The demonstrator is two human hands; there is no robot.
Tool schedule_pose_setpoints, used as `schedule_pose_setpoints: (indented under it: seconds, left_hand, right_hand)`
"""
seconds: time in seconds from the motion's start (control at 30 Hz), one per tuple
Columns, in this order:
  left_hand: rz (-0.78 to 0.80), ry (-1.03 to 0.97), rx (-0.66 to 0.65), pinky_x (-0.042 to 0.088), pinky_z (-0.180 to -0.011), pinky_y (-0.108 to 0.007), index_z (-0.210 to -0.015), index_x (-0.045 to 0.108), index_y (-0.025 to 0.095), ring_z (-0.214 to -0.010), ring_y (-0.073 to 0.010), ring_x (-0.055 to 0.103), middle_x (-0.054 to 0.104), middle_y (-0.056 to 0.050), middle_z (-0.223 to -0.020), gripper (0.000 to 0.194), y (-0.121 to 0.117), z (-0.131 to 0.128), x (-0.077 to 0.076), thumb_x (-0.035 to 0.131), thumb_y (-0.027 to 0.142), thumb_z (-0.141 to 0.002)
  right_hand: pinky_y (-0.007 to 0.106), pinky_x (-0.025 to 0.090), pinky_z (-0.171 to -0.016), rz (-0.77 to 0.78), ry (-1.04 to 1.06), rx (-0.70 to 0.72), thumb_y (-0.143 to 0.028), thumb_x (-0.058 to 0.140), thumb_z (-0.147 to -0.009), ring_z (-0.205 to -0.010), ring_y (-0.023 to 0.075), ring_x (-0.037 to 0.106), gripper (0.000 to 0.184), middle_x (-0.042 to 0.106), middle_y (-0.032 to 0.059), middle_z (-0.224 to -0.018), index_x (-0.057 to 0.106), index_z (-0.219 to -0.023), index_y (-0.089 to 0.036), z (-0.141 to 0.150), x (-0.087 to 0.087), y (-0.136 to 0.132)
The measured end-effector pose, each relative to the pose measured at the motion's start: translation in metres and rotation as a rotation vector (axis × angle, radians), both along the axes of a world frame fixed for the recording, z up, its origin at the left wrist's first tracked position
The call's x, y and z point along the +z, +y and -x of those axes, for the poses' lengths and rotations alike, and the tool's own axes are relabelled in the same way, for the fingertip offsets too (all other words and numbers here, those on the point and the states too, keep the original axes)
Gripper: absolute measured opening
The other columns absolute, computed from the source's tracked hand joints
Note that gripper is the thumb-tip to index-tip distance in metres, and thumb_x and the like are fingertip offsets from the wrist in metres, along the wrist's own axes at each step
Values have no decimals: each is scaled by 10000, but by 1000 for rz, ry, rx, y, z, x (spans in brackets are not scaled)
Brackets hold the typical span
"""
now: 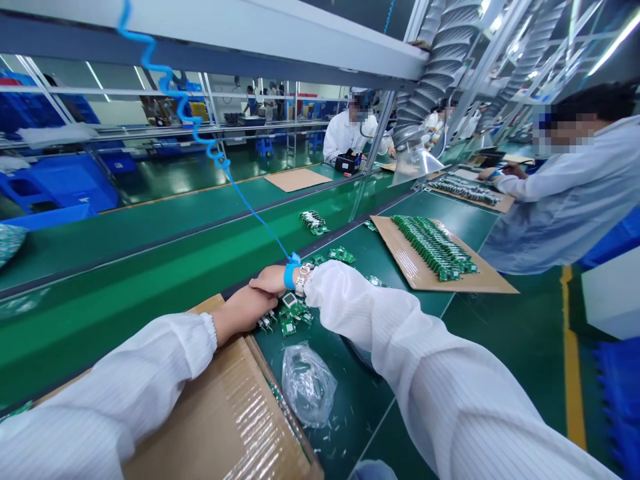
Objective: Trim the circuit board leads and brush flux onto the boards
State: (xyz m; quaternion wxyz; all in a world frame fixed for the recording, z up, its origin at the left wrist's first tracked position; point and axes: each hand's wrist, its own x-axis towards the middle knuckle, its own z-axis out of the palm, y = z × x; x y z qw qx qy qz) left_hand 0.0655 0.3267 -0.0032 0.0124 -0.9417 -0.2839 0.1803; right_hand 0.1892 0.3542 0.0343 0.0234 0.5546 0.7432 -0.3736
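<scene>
My left hand [245, 310] is curled down beside the front cardboard sheet, close above small boards with white parts [267, 323]. Whatever its fingers hold is hidden. Crossing against it from the right, my right hand [271, 279] has its fingers mostly out of sight behind the left. A blue wrist strap [289, 276] with a coiled cord and a metal watch [302, 279] are on the right wrist. Loose green circuit boards [289, 325] lie just right of the hands. A crumpled clear plastic bag [309, 387] rests nearer to me.
Cardboard [200, 427] lies at front left. Rows of circuit boards [430, 247] stand on another cardboard sheet [483, 282] at right. A small board stack [314, 221] sits on the green belt [150, 267]. Co-workers in white sit across and at right. The blue cord [257, 217] hangs overhead.
</scene>
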Motion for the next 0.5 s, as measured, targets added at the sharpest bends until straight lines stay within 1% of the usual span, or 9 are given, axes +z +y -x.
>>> schedule_pose_setpoints:
  seconds: [0.07,0.13,0.23,0.3,0.33,0.4,0.43,0.5]
  left_hand:
    - [13,6,-24,441,-936,-489,-1083,595,153,-1089,-242,556,602,-83,-1158,274,-1,-1,0,603,297,-850]
    - [27,6,-42,450,-918,-471,-1052,606,158,-1053,-230,570,617,-73,-1115,253,-1,-2,0,607,305,-847]
    - [19,-17,-37,470,-850,-430,-984,626,162,-933,-206,601,643,-52,-1000,193,-1,-2,5,619,277,-829]
    - [-23,-62,-25,457,-834,-406,-970,642,183,-901,-210,607,649,-59,-961,175,-4,-1,15,615,180,-798]
    - [-50,-93,-20,448,-830,-394,-974,648,198,-902,-216,608,650,-67,-954,214,-7,0,22,598,127,-779]
    - [-110,-165,-19,426,-846,-383,-993,652,229,-976,-237,598,645,-90,-992,309,-17,3,38,549,61,-756]
    - [-141,-202,-22,412,-872,-390,-1011,647,239,-1051,-254,573,636,-100,-1045,334,-24,6,46,529,53,-759]
    - [-205,-271,-24,358,-951,-434,-1065,630,263,-1234,-290,451,582,-111,-1208,358,-42,11,61,489,72,-797]
  right_hand:
    - [369,529,-777,75,50,-17,-360,534,-894,-922,177,604,323,597,70,-1095,559,-1131,-142,-8,4,-5]
    - [353,531,-756,112,97,-53,-359,536,-893,-883,161,610,302,612,61,-1049,573,-1095,-138,-17,5,-11]
    - [292,518,-668,118,182,-136,-338,559,-876,-742,127,610,236,642,39,-882,618,-935,-118,-32,5,-19]
    - [237,485,-596,96,269,-215,-321,564,-862,-667,109,593,214,645,41,-814,628,-852,-117,-42,6,-27]
    - [214,467,-569,88,324,-257,-321,554,-862,-651,103,586,215,647,47,-817,627,-848,-119,-47,7,-32]
    - [182,450,-554,94,452,-326,-349,507,-882,-664,90,584,246,646,59,-876,614,-918,-130,-54,12,-46]
    - [173,454,-570,110,521,-350,-369,472,-897,-687,84,588,273,640,60,-915,595,-981,-140,-56,15,-55]
    - [178,480,-633,155,640,-365,-408,382,-928,-735,77,595,336,621,52,-964,537,-1104,-166,-57,19,-77]
